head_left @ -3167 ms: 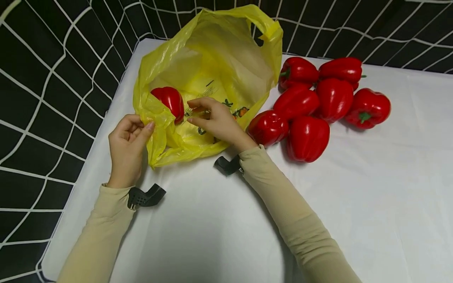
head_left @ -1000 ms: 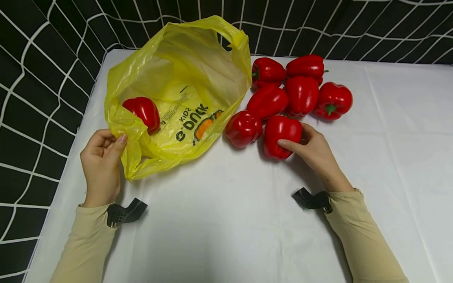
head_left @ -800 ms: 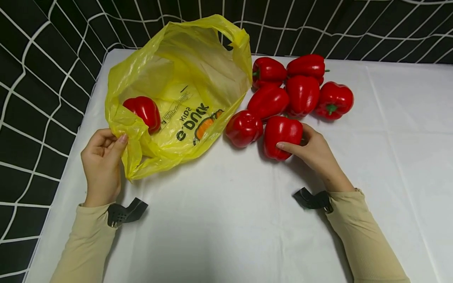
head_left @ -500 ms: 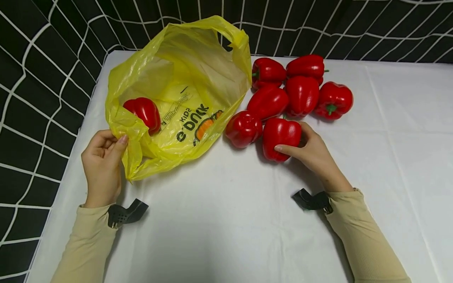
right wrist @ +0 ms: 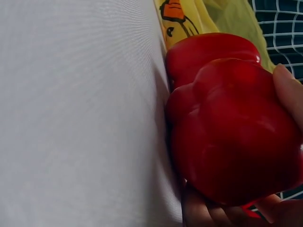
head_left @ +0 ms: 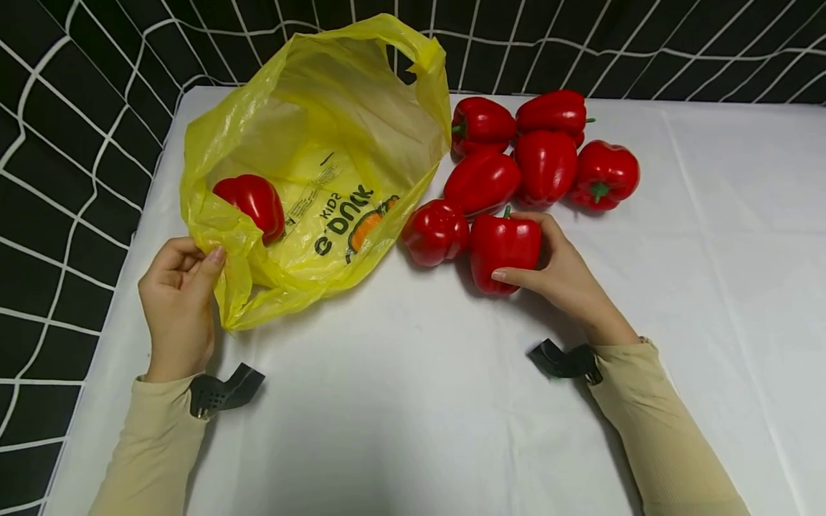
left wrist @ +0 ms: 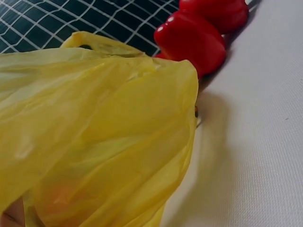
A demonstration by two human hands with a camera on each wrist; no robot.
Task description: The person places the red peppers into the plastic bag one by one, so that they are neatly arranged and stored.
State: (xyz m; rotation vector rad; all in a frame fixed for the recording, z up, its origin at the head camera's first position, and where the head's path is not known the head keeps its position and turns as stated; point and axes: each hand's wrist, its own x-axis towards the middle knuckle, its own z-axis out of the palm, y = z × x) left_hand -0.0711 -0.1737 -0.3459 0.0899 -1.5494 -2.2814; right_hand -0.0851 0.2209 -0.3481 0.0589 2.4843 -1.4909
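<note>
A yellow plastic bag (head_left: 303,107) lies with its mouth towards me at the left of the table. My left hand (head_left: 181,308) pinches the bag's near left edge between thumb and fingers. Inside the bag rests one red bell pepper (head_left: 257,204). My right hand (head_left: 561,276) grips another red bell pepper (head_left: 503,247) at the near side of the pile, thumb in front and fingers round its far side. In the right wrist view this gripped bell pepper (right wrist: 236,132) fills the middle. The left wrist view shows mostly the yellow bag (left wrist: 118,132), which hides nearly all of the left hand.
Several more red bell peppers (head_left: 545,168) are bunched to the right of the bag, the nearest pepper (head_left: 435,233) close to its right edge. A white cloth (head_left: 387,401) covers the table. Black walls with white netting (head_left: 619,50) border the back and left.
Since the oldest frame, my right hand has come out of the bag, moved right and gripped a pepper. Lately that pepper has tilted slightly, showing its green stem. My left hand keeps its pinch.
</note>
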